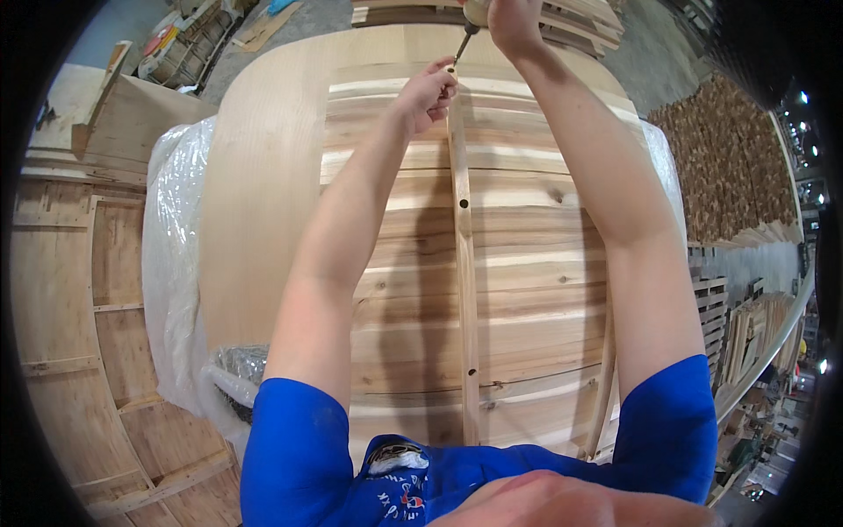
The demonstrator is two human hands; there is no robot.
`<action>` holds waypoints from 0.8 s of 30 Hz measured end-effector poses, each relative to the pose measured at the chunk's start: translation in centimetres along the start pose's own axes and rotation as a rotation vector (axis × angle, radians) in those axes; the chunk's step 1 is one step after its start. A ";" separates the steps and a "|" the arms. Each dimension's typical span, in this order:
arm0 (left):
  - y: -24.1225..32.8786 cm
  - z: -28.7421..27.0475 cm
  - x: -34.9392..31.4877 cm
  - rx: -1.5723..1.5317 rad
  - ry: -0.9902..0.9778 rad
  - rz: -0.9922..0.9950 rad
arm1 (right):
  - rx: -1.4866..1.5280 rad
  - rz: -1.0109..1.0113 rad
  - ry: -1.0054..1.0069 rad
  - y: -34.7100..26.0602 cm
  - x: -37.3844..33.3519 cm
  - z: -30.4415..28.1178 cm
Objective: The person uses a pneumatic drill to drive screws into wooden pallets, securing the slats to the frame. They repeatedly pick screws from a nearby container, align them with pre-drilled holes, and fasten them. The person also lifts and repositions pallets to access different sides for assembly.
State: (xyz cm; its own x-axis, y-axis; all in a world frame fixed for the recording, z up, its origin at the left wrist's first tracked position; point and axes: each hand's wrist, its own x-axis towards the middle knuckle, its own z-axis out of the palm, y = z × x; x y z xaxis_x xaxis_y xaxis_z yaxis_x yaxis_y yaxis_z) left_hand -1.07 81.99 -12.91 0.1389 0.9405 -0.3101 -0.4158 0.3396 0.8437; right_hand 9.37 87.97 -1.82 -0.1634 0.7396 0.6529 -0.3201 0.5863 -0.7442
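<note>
- The right hand (513,21) is wrapped around a driver tool (472,25) at the top edge, where part of both is cut off.
- The tool's thin metal tip points down at the far end of a long wooden strip (465,290).
- The left hand (430,95) is at that same end, close to the tip. Its fingers are curled in, but I cannot tell if they pinch anything.
- The strip lies down the middle of a stripy wooden panel (536,263) and has dark round holes in it.
- Pale wood with round corners (255,184) sits around the panel.
- Shiny clear plastic wrap (174,255) hangs out at the left side.
</note>
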 end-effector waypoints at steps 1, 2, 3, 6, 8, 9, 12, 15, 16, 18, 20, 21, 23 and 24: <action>-0.1 -0.8 1.0 0.035 -0.002 -0.005 | -0.004 0.006 0.002 1.1 0.4 0.2; -0.2 -1.6 2.0 0.069 -0.002 -0.010 | -0.009 0.012 0.003 2.0 0.8 0.4; -0.4 -2.0 2.8 0.106 -0.015 -0.023 | -0.023 0.021 0.014 2.9 0.9 0.2; -1.2 -2.4 4.4 0.130 -0.044 -0.023 | -0.054 0.041 0.044 4.9 1.2 0.0; -1.0 -2.3 5.0 0.117 -0.032 -0.005 | -0.062 0.052 0.048 5.7 1.2 0.3; -0.9 -2.4 5.2 0.123 -0.021 -0.001 | -0.066 0.058 0.049 6.1 1.4 0.3; -1.0 -2.5 5.5 0.149 0.005 -0.007 | -0.072 0.065 0.054 6.7 1.3 0.6; -1.6 -2.6 5.6 0.176 0.025 -0.030 | -0.077 0.076 0.058 6.9 1.2 0.8; -1.9 -2.7 5.6 0.178 0.030 -0.027 | -0.081 0.078 0.061 7.0 1.3 0.9; -2.9 -2.3 5.6 0.165 0.065 0.029 | -0.088 0.083 0.067 7.2 1.2 0.7; -4.2 -1.4 5.4 0.135 0.124 0.133 | -0.103 0.088 0.081 7.6 1.3 0.4; -4.6 -2.0 5.6 0.043 0.122 0.125 | -0.097 0.085 0.072 7.6 1.5 0.9; -5.3 -4.2 5.9 -0.144 0.125 0.114 | -0.080 0.082 0.051 7.5 1.6 2.1; -5.2 -4.6 5.7 -0.336 0.182 0.070 | -0.088 0.086 0.061 7.6 1.7 1.8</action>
State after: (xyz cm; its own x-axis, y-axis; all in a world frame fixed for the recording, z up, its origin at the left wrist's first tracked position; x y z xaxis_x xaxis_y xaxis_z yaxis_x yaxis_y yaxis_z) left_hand -2.22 85.49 -21.06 -0.0494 0.9334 -0.3555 -0.6940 0.2239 0.6843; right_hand 4.93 93.11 -6.13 -0.1289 0.8055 0.5784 -0.2242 0.5445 -0.8082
